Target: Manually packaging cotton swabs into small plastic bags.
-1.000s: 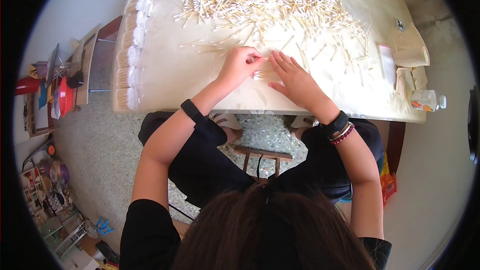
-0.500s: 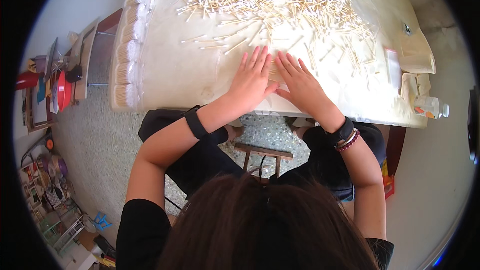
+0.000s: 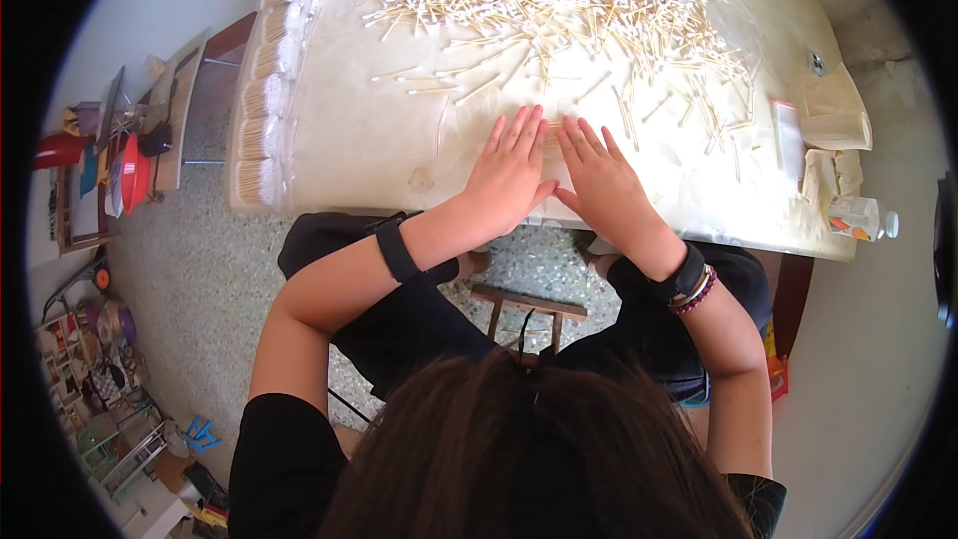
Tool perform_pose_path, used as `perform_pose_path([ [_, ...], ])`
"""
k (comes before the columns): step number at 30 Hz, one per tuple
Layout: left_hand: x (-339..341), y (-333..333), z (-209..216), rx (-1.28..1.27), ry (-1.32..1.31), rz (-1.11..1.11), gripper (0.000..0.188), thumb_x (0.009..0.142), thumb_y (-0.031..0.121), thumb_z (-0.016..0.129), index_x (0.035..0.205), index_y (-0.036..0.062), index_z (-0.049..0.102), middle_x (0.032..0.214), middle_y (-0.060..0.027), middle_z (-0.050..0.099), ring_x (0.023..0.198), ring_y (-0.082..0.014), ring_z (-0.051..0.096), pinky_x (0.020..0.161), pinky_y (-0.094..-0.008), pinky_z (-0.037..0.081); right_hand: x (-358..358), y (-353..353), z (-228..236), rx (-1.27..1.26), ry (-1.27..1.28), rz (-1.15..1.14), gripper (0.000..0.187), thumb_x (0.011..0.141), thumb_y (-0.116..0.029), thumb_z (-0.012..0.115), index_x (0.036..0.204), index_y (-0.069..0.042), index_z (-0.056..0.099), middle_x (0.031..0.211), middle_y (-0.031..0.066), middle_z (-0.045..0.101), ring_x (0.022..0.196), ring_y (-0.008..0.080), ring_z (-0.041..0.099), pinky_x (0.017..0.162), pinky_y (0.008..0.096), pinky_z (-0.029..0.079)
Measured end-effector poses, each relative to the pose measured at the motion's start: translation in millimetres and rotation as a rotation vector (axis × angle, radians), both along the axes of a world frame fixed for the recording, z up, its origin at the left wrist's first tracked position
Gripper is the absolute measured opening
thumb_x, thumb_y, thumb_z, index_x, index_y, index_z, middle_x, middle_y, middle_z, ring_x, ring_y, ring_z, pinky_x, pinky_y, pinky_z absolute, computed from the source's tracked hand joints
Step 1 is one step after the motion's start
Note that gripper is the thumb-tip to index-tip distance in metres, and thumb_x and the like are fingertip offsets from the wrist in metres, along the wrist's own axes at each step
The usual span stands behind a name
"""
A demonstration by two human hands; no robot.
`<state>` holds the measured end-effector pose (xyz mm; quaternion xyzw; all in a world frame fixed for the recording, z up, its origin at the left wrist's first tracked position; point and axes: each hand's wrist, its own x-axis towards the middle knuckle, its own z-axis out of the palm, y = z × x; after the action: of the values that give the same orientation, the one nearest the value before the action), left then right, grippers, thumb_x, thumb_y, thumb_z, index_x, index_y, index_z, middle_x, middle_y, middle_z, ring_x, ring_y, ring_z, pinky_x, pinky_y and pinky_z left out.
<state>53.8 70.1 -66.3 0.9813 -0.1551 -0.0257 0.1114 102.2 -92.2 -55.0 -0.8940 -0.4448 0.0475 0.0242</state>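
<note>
My left hand [image 3: 507, 172] lies palm down near the table's front edge, fingers stretched out and pointing away from me. Beside it, my right hand [image 3: 606, 178] rests the same way, tilted inward so that the fingertips come close and the thumbs nearly meet. A few thin sticks show in the narrow gap between the fingers; what lies under the palms is hidden. Beyond the fingertips spreads a large loose heap of cotton swabs [image 3: 559, 0], with wooden sticks and white tips. Several stray swabs [image 3: 479, 88] lie between the heap and my hands.
Bundles of cotton swabs in clear plastic [image 3: 261, 130] line the table's left edge. The table [image 3: 349, 140] has a pale cover. A clear bottle [image 3: 860, 219] lies at the right edge, near brown paper [image 3: 836, 125]. Below is a wooden stool [image 3: 529, 304].
Both hands have drawn back slightly toward me, still flat and side by side. The view has shifted a little. The swab heap looks the same.
</note>
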Motion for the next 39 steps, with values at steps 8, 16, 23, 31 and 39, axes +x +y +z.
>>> perform_pose_path([
  [8,-2,-3,1,-0.014,-0.007,-0.007,0.064,0.086,0.031,0.050,0.128,-0.0125,0.029,0.140,-0.0262,0.021,0.132,-0.0349,0.020,0.108,-0.0433,0.016,-7,-4,-6,0.065,-0.050,-0.010,0.065,0.080,-0.032,0.058,0.130,0.003,0.035,0.136,0.0157,0.034,0.128,0.0253,0.032,0.106,0.0394,0.024],
  [16,-6,-2,8,0.012,0.041,-0.040,0.067,0.084,0.029,0.053,0.129,-0.0131,0.027,0.139,-0.0276,0.022,0.131,-0.0356,0.020,0.108,-0.0420,0.017,-3,-9,1,0.068,-0.034,0.022,0.060,0.080,-0.026,0.059,0.128,0.003,0.037,0.132,0.0152,0.038,0.126,0.0256,0.033,0.106,0.0391,0.024],
  [23,-3,2,2,-0.030,0.038,-0.029,0.069,0.086,0.032,0.051,0.131,-0.0122,0.023,0.140,-0.0265,0.018,0.132,-0.0354,0.018,0.107,-0.0436,0.018,-5,-11,-11,0.154,-0.035,-0.010,0.063,0.080,-0.031,0.059,0.129,0.002,0.036,0.135,0.0149,0.036,0.127,0.0250,0.033,0.105,0.0368,0.026],
  [31,0,4,6,-0.016,0.070,-0.037,0.064,0.088,0.031,0.048,0.131,-0.0109,0.025,0.141,-0.0246,0.020,0.133,-0.0345,0.015,0.108,-0.0433,0.018,-1,-11,-9,0.176,-0.051,0.004,0.059,0.081,-0.029,0.058,0.127,0.002,0.038,0.133,0.0139,0.039,0.126,0.0268,0.034,0.105,0.0387,0.026],
  [39,-2,9,12,-0.032,0.086,-0.083,0.056,0.088,0.025,0.048,0.129,-0.0097,0.031,0.139,-0.0219,0.025,0.132,-0.0333,0.019,0.108,-0.0427,0.018,3,-14,-2,0.184,0.003,0.025,0.050,0.082,-0.025,0.056,0.124,0.000,0.043,0.126,0.0131,0.044,0.125,0.0291,0.033,0.105,0.0464,0.023],
])
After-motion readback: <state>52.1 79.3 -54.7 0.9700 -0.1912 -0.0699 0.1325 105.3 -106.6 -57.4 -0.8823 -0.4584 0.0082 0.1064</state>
